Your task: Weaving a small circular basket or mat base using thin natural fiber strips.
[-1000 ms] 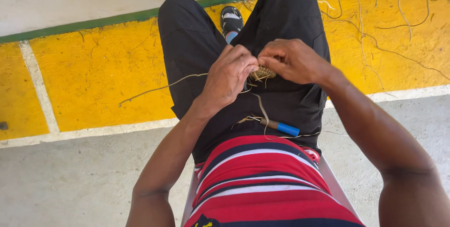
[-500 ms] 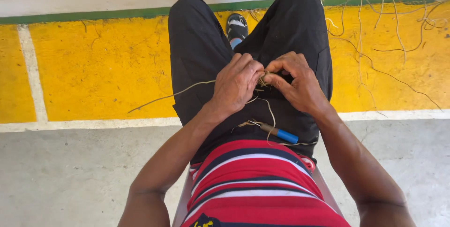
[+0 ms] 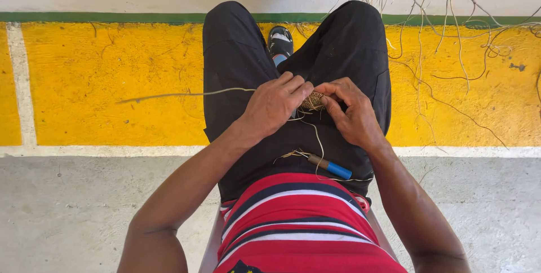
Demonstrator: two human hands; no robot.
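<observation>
View from above of a seated person working over the lap. The left hand (image 3: 276, 104) and the right hand (image 3: 352, 112) meet above the thighs, both pinching a small woven bundle of straw (image 3: 313, 101) between fingertips and thumbs; the fingers of each hand are curled tight around it, the bundle showing only in the gap between them. A long thin straw strand (image 3: 180, 94) runs out from under the left hand toward the left, hanging over the yellow painted floor (image 3: 112, 81). More thin strands loop down from the bundle onto the black trousers (image 3: 236, 70). Lower on the lap, just below the hands and apart from them, lies a tool with a blue handle (image 3: 333, 168), its pale tip among loose fibres. A red striped shirt (image 3: 298, 222) fills the lower centre. One shoe (image 3: 280, 42) shows between the knees. Loose dry stalks (image 3: 439, 25) trail across the floor at upper right
</observation>
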